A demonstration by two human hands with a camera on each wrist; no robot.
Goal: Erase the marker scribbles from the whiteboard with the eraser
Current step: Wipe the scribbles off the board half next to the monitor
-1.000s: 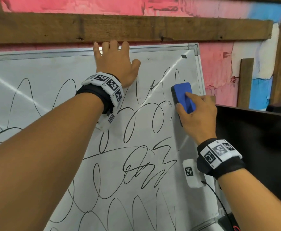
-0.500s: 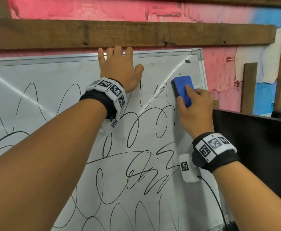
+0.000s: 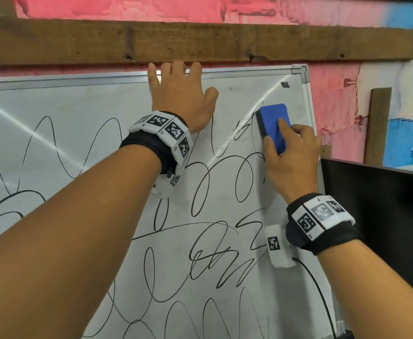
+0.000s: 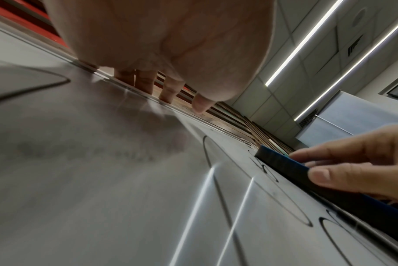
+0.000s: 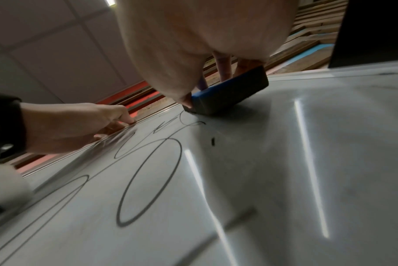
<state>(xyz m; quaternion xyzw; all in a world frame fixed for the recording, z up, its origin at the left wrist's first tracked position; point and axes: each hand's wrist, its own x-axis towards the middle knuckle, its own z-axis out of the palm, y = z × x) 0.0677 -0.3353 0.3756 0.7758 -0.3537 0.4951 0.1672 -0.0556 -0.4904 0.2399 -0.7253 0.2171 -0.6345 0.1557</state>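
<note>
A whiteboard [image 3: 83, 108] covered in black marker scribbles [image 3: 207, 263] leans against the wall. My right hand [image 3: 288, 152] grips a blue eraser [image 3: 272, 126] with a dark felt side, pressed flat on the board near its top right corner. In the right wrist view the eraser [image 5: 230, 91] lies on the surface just above a scribble loop [image 5: 148, 180]. My left hand [image 3: 178, 96] lies on the board's top edge, fingers hooked over the metal frame [image 3: 249, 73]. The left wrist view shows those fingers [image 4: 145, 81] over the frame and the eraser [image 4: 284, 167] to the right.
A brown wooden beam [image 3: 200, 40] runs along the painted wall just above the board. A black panel [image 3: 384, 216] stands right of the board's right edge. A black cable [image 3: 320, 294] hangs from my right wrist band over the lower board.
My right hand has slid the eraser upward along the right side of the board, toward the top corner. The strokes there have gone. My left hand stays on the top edge.
</note>
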